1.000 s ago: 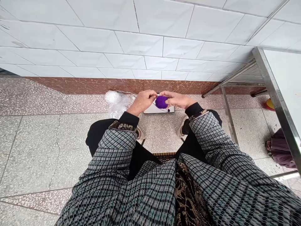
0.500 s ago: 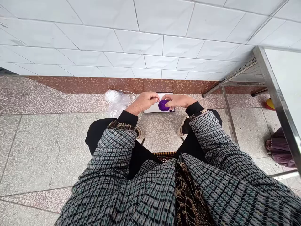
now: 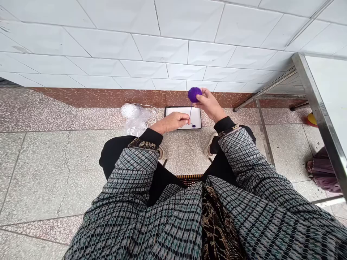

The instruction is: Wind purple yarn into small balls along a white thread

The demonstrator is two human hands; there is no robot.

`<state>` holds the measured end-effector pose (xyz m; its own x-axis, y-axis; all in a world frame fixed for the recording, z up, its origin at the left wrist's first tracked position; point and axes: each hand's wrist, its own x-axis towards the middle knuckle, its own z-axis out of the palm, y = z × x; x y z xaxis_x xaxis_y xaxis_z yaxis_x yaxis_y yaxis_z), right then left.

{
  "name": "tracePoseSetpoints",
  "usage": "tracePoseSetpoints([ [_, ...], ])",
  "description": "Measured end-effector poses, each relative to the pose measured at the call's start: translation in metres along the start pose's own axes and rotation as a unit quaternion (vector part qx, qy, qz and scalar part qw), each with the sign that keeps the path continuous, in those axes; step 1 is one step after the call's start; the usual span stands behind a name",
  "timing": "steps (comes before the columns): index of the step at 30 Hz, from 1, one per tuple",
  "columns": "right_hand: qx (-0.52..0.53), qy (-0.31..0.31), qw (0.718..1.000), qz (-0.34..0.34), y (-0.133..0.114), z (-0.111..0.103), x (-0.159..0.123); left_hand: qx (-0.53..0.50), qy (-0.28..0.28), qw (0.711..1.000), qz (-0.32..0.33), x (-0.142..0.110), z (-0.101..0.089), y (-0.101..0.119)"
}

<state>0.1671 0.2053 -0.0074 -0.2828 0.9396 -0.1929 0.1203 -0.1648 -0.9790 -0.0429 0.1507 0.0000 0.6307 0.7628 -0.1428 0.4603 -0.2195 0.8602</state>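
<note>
My right hand is closed around a purple ball of yarn, raised near the foot of the wall. From the ball a strand of purple yarn runs down to my left hand, whose fingertips pinch it. Below the hands a shallow white tray with a dark rim lies on the floor. Inside it, just right of my left fingertips, is a small purple bit of yarn.
Left of the tray sit a white yarn ball and a clear plastic bag. A white tiled wall rises ahead. At right stands a metal-framed table, with a dark purple cloth item and a yellow-and-red object beyond its leg.
My right hand has lifted the purple yarn ball up and forward from over the tray. My left hand has moved slightly lower and right, and the strand between them is longer.
</note>
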Motion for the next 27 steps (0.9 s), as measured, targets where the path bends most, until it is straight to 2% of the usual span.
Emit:
tracePoseSetpoints([
  [1,-0.056,0.028,0.998,0.018,0.003,0.0,0.001,0.0,-0.008,1.0,0.002,-0.001,0.0,0.002],
  [2,-0.114,0.023,0.992,0.039,0.005,0.001,0.001,0.002,-0.001,1.0,0.001,-0.002,-0.001,0.003],
  [3,-0.161,-0.006,0.985,0.067,0.005,0.001,0.0,0.006,0.02,1.0,-0.002,-0.003,-0.003,0.003],
  [5,-0.208,-0.125,0.962,0.122,0.003,0.002,-0.005,0.019,0.084,0.996,-0.009,-0.003,-0.007,0.0],
  [6,-0.203,-0.188,0.95,0.145,0.0,0.003,-0.009,0.028,0.114,0.993,-0.01,-0.003,-0.009,-0.003],
  [8,-0.167,-0.269,0.937,0.148,-0.007,0.003,-0.015,0.047,0.147,0.988,-0.012,-0.001,-0.012,-0.009],
  [10,-0.12,-0.308,0.934,0.131,-0.011,0.003,-0.018,0.061,0.155,0.986,-0.016,0.001,-0.013,-0.015],
  [12,-0.069,-0.319,0.939,0.111,-0.013,0.001,-0.02,0.068,0.16,0.985,-0.021,0.003,-0.013,-0.02],
  [14,-0.006,-0.304,0.949,0.084,-0.015,0.0,-0.02,0.066,0.164,0.984,-0.027,0.004,-0.011,-0.022],
  [16,0.061,-0.256,0.964,0.049,-0.017,-0.002,-0.019,0.058,0.151,0.986,-0.029,0.005,-0.009,-0.021],
  [20,0.124,-0.111,0.986,0.001,-0.017,-0.001,-0.011,0.033,0.055,0.998,-0.009,0.004,-0.001,-0.011],
  [22,0.096,-0.053,0.994,0.01,-0.011,0.0,-0.006,0.022,-0.006,1.0,0.014,0.003,0.003,-0.007],
  [24,0.026,-0.011,0.999,0.037,-0.004,0.002,-0.002,0.018,-0.035,0.999,0.028,0.002,0.003,-0.004],
  [26,-0.085,-0.016,0.993,0.076,0.001,0.004,-0.002,0.024,-0.001,0.999,0.024,0.001,0.001,-0.005],
  [27,-0.127,-0.058,0.985,0.101,0.002,0.004,-0.004,0.03,0.035,0.999,0.018,0.001,-0.002,-0.006],
])
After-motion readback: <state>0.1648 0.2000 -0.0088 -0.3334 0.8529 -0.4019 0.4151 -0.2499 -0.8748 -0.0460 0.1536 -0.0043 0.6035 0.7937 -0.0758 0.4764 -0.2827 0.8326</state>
